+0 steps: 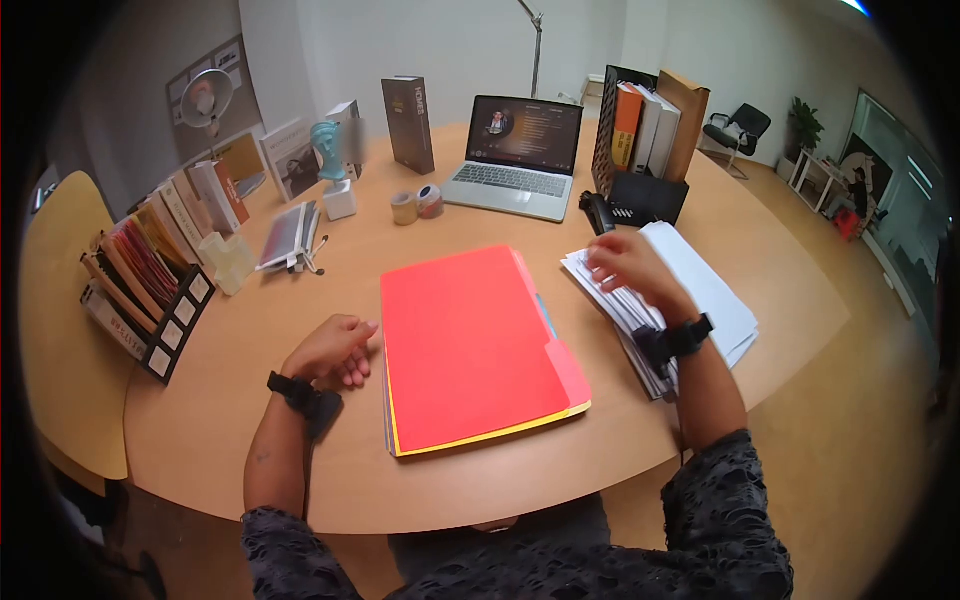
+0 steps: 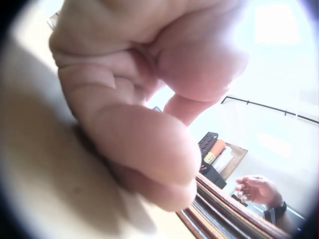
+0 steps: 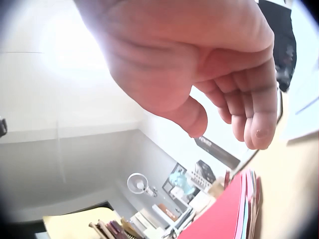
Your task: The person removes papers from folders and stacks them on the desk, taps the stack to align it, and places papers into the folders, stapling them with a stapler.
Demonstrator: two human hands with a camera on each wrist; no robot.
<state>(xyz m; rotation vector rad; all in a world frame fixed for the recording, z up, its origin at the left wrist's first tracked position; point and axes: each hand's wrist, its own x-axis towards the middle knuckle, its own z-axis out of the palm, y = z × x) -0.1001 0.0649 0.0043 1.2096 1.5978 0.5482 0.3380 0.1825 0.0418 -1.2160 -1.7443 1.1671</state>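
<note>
A stack of coloured file folders [image 1: 470, 345], red on top with yellow and other edges beneath, lies in front of the person in the head view. Just left of it, my left hand [image 1: 340, 350] rests on the table with its fingers loosely curled and nothing in them. My right hand [image 1: 635, 268] hovers over the stack of papers [image 1: 705, 285] right of the folders, fingers bent and apart from the thumb. In the right wrist view, the gap between that thumb and the fingers [image 3: 259, 119] holds nothing, and the red folder [image 3: 219, 211] shows below.
Behind the folders stand a laptop [image 1: 515, 160], rolls of tape [image 1: 405, 208] and a dark upright book [image 1: 408, 125]. A blue bust [image 1: 328, 150], pouches [image 1: 290, 238] and a file rack [image 1: 172, 325] are at left. A black book holder [image 1: 645, 198] stands at back right.
</note>
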